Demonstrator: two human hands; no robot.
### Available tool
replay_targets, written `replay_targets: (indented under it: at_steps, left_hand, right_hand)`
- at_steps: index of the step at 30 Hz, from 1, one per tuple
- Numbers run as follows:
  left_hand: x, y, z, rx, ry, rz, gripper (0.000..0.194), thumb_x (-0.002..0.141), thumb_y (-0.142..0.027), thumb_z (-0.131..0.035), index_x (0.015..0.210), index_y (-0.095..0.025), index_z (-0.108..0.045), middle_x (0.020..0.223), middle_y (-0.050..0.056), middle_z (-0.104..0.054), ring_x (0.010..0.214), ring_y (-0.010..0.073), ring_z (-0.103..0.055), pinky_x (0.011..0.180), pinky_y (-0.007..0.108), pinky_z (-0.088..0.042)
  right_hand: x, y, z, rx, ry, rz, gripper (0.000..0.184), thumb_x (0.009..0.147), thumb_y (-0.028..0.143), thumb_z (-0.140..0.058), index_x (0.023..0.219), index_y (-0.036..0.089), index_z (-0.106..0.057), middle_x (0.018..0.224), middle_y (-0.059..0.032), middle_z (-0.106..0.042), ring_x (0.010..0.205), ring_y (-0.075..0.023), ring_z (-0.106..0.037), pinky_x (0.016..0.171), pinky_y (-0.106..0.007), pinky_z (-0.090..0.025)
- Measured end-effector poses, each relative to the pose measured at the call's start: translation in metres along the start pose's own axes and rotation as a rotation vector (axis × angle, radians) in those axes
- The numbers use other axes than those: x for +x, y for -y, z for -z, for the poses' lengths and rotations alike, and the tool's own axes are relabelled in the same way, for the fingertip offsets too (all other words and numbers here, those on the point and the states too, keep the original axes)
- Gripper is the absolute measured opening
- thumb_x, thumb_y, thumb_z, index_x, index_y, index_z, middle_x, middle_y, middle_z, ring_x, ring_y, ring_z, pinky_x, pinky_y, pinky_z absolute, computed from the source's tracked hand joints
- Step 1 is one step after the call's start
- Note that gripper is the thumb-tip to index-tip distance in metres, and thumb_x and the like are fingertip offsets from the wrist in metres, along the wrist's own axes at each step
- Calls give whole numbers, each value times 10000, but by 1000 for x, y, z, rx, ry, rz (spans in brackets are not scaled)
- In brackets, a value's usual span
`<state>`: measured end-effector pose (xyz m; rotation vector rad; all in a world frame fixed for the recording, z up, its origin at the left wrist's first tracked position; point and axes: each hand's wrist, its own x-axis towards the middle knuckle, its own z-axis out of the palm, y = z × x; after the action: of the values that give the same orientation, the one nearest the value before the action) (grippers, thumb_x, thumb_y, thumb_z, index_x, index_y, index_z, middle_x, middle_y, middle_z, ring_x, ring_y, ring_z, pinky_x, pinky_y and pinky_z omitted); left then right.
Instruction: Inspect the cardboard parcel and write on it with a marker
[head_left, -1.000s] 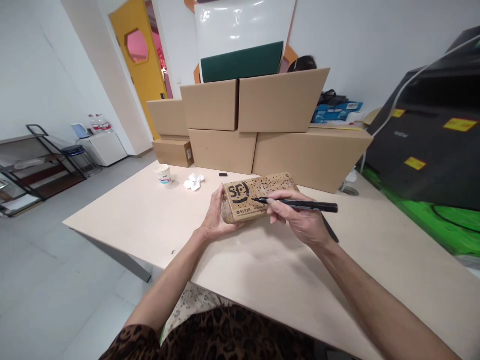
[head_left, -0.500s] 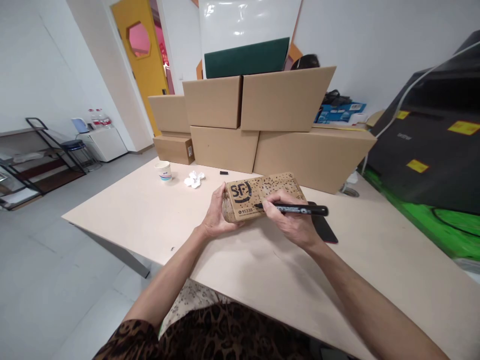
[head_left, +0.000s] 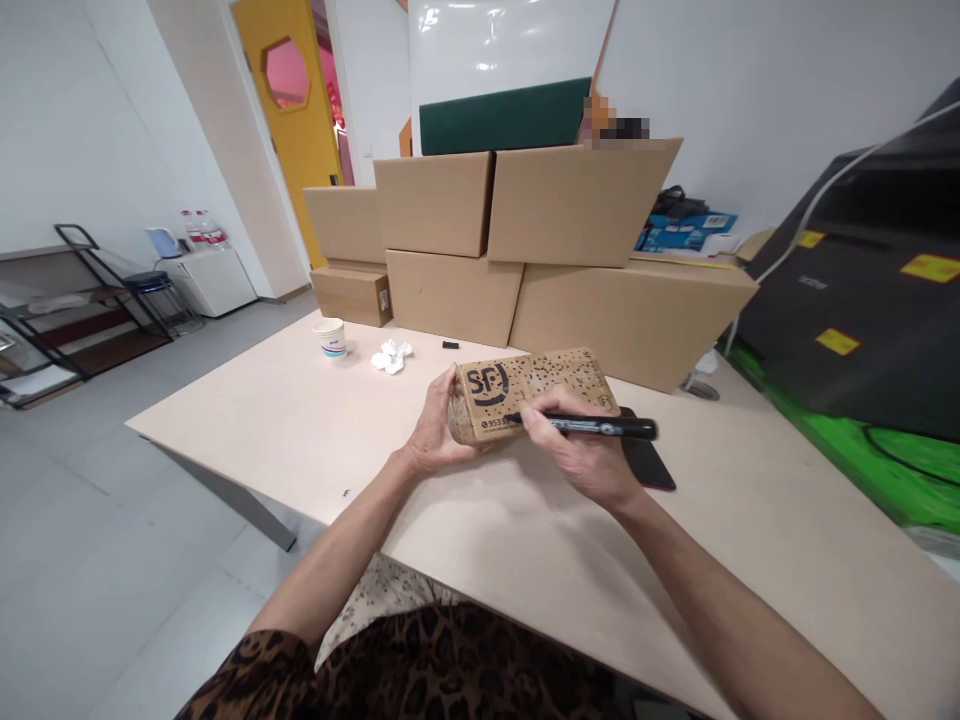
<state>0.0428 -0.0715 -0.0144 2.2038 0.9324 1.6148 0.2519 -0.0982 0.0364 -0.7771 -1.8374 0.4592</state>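
Note:
A small brown printed carton (head_left: 536, 385) with a black logo lies on the beige table (head_left: 315, 420). My left hand (head_left: 435, 435) is closed around its left end and steadies it. My right hand (head_left: 581, 460) is closed on a black marker pen (head_left: 592, 427), whose tip touches the carton's front face just under the logo. A dark phone (head_left: 651, 466) lies flat on the table behind my right hand, partly hidden by it.
Large plain cardboard boxes (head_left: 525, 250) are stacked along the table's far edge. A paper cup (head_left: 330, 337), a crumpled white tissue (head_left: 391, 355) and a small black cap (head_left: 449, 345) lie at the far left. A black machine (head_left: 862, 290) stands right; a shelf rack (head_left: 67, 310) left.
My right hand has lowered the marker from hovering over the carton down to its front face. My left hand keeps its hold. The view shifted slightly.

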Motion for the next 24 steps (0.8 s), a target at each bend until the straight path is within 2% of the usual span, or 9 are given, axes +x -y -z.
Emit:
replay_targets:
  at_steps: [3, 9, 14, 21, 24]
  left_hand:
    - [2, -4, -1, -34, 9, 11, 917, 610, -574, -867, 1364, -219, -483, 1204, 101, -626, 1114, 335, -642, 994, 541, -539]
    - [1, -1, 0, -6, 8, -37, 922, 649, -541, -853, 1411, -222, -443, 1258, 120, -610, 1162, 349, -620, 1019, 554, -515]
    - [1, 0, 0, -20, -13, -74, 862, 643, -483, -867, 1359, -213, -468, 1220, 112, -622, 1098, 325, -649, 959, 523, -562]
    - [-9, 19, 0, 61, -28, -44, 1045, 594, -491, -884, 1475, -221, -390, 1375, 165, -553, 1271, 404, -563, 1069, 632, -490]
    - [-6, 15, 0, 31, -21, -52, 984, 609, -483, -874, 1442, -224, -417, 1312, 146, -584, 1206, 376, -599, 1037, 615, -518]
  right_hand:
    - [0, 0, -2, -3, 48, -7, 305, 944, 371, -614, 674, 247, -543, 621, 22, -581, 582, -148, -507, 573, -292, -401]
    - [-2, 1, 3, -38, 3, 19, 267, 932, 316, -613, 683, 248, -548, 623, 30, -566, 569, -140, -479, 590, -297, -398]
    - [-3, 0, 7, -58, 9, 1, 270, 923, 302, -613, 668, 243, -543, 606, 34, -553, 565, -138, -476, 588, -295, -386]
    - [-1, -5, 10, -42, -3, -20, 297, 918, 338, -624, 652, 242, -533, 597, 34, -541, 571, -140, -468, 597, -300, -383]
    - [-1, -7, 8, -8, -28, -40, 288, 924, 344, -616, 664, 244, -542, 600, 38, -527, 571, -138, -467, 589, -297, -378]
